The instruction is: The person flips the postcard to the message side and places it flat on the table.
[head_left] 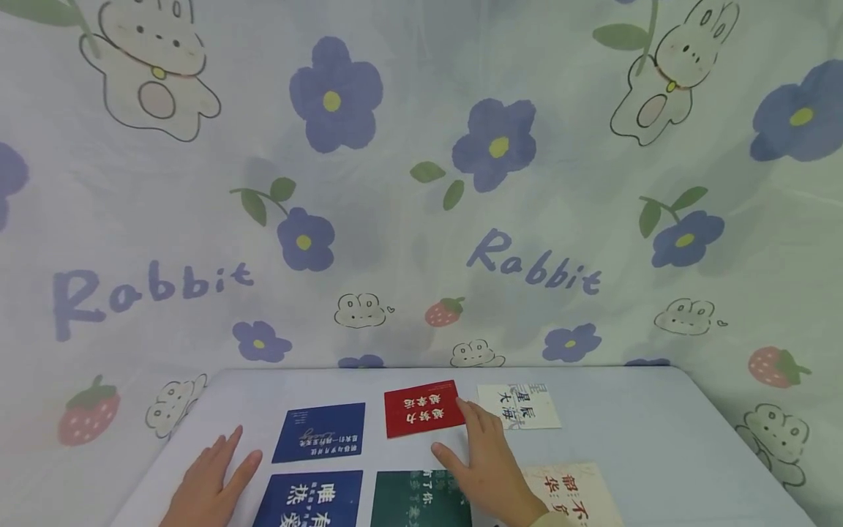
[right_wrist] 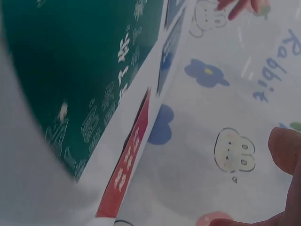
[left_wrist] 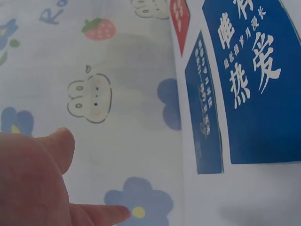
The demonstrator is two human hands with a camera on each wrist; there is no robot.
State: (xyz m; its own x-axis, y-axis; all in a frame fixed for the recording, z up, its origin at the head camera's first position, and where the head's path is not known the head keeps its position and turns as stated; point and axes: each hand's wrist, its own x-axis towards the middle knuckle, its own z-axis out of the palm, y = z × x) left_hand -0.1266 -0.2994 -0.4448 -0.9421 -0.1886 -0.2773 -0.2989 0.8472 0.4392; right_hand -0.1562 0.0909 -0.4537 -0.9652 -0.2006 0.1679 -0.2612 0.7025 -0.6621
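Note:
My left hand point(head_left: 214, 476), fingers extended and thumb spread apart, is to the left of two blue cards and holds nothing. The smaller blue card point(head_left: 319, 432) lies behind the larger blue card point(head_left: 309, 498). My right hand point(head_left: 490, 465) has its fingertips at the right edge of a red card point(head_left: 421, 411) with white characters. Whether they touch it cannot be told. Its thumb is spread over the near side, by a green card point(head_left: 421, 501). In the left wrist view, the left thumb point(left_wrist: 61, 146) shows nothing gripped. The right thumb point(right_wrist: 284, 148) in the right wrist view is likewise free.
A white card point(head_left: 520, 406) with dark characters lies at the back right, behind the right hand. A cream card point(head_left: 576, 490) sits nearer, partly hidden by that hand. The white table point(head_left: 658, 439) ends at a curtain point(head_left: 421, 256) printed with rabbits and flowers.

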